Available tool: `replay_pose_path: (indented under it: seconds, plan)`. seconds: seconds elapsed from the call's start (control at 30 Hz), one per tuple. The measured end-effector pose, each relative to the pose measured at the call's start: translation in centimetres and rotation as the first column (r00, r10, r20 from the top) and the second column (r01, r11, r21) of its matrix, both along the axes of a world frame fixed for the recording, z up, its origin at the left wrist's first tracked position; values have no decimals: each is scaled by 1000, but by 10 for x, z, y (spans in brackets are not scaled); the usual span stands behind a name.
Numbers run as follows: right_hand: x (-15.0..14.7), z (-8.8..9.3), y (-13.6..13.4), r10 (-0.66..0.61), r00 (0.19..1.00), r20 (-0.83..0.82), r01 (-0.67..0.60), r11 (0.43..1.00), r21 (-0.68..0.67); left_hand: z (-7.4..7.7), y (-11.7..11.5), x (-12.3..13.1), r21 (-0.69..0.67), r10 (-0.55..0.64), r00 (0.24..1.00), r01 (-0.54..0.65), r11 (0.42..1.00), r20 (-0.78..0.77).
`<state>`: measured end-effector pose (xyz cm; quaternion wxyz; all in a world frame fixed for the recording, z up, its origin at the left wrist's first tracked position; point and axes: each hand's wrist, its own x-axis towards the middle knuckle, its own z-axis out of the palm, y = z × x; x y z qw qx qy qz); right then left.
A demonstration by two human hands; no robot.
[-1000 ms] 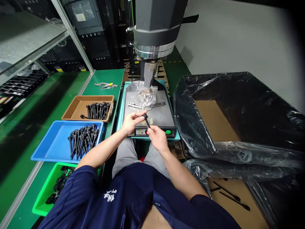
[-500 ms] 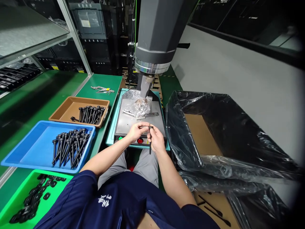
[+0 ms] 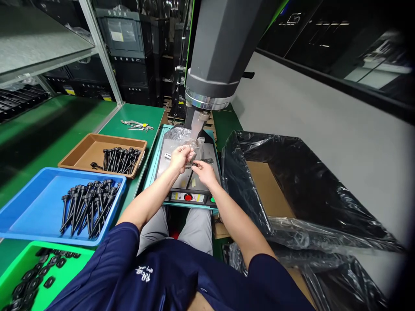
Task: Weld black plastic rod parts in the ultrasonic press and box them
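While the right hand pinches a black rod near its upper end over the metal plate, the left hand has fingers bunched by the clear plastic; can't tell if it grips anything. Head view: the rod slants toward the plate's front edge, button panel just below. Narrow gap between machine and worktop; right forearm near the black-lined bin, some room between. Brown tray: headed black rods, right half. Blue tray: more rods, heaped right. Green tray: small black pieces, cut by frame edge. Bin: cardboard inside.
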<state>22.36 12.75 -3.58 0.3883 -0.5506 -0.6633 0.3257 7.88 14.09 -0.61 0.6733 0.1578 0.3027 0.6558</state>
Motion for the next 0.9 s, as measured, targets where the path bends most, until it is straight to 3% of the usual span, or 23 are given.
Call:
replay_pose_path:
  seconds: [0.13,0.3,0.4,0.5,0.63,0.77,0.9]
  plan:
    - [-11,29,31,-53,983,174,24,986,165,14,4,-4,33,-17,999,15,999,47]
    - [-16,48,64,-171,954,244,111,963,244,11,9,-5,13,-27,997,26,1000,66]
    - [-19,46,80,-143,973,183,105,973,205,10,15,-7,-6,-40,996,41,999,79]
    - [-23,37,91,-49,999,20,45,983,180,11,21,-11,-24,-37,996,39,999,87]
    - [-29,26,94,-4,991,-130,35,971,235,12,27,-18,-21,-35,995,37,999,97]
    - [-30,23,93,-44,997,-70,60,967,247,9,31,-21,-34,-44,995,48,998,93]
    - [-20,32,98,14,999,46,-25,972,232,4,37,-25,-68,-53,995,59,996,79]
